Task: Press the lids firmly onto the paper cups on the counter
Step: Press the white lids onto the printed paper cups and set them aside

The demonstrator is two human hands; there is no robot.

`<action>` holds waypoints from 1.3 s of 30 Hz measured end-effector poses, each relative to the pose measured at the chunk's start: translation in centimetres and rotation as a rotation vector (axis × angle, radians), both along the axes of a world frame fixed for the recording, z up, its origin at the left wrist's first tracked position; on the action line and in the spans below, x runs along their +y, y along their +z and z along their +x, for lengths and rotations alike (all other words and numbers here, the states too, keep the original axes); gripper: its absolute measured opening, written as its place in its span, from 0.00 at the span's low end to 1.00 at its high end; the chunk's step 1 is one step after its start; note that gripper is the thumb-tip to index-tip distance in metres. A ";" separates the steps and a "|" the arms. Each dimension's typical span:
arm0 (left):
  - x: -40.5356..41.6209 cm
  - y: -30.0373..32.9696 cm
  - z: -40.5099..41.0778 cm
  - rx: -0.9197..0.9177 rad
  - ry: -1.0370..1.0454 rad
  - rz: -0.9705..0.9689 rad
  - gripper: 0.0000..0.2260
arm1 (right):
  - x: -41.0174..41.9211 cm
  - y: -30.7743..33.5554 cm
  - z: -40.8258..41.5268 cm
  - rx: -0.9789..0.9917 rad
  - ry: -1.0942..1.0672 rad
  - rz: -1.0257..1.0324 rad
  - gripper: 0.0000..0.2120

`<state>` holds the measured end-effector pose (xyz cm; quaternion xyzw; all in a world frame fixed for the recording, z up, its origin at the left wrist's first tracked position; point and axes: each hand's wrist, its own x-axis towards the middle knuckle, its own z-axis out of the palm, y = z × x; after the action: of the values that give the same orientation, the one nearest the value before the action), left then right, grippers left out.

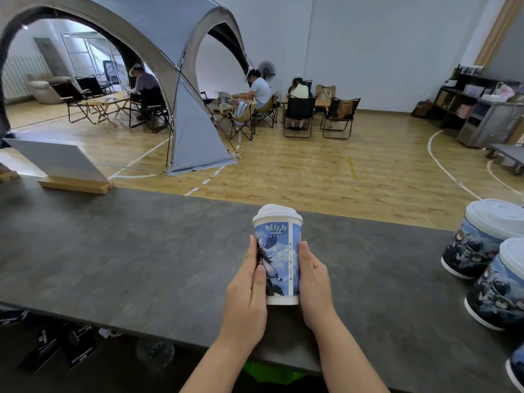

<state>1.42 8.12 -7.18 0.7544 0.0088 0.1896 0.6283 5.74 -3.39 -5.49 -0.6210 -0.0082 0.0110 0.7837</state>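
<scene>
Head view shows a printed paper cup [279,262] standing upright on the dark bench [127,251], just below the middle of the frame, with a white lid [277,212] already on its rim. The left hand [248,290] and right hand [314,282] flank it, each grip grasping the cup's side with the thumb along the wall; this looks meant to steady the cup or set it down, since nothing presses on the lid at this moment. Whether the lid is fully seated I cannot tell. At the right edge of the frame, well apart, stand more lidded cups [479,239], probably finished ones. A white sign in a wooden stand [61,168] sits at the left. Nothing lies between the hands and the cup's top.
</scene>
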 end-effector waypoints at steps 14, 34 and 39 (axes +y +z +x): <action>-2.7 0.6 -0.3 -0.027 0.066 -0.036 0.29 | -0.3 0.3 0.2 0.064 -0.101 0.188 0.17; -2.9 0.9 -1.8 0.059 0.102 -0.470 0.22 | -0.6 -0.4 -1.3 -0.036 0.035 0.200 0.13; 0.7 1.8 -3.0 0.042 0.057 -0.467 0.21 | 1.2 1.1 -3.1 -0.174 0.045 0.059 0.10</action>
<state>-1.60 8.81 -5.37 0.5918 0.0868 0.1846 0.7798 2.69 -2.21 -4.38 -0.5960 -0.0907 -0.0255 0.7974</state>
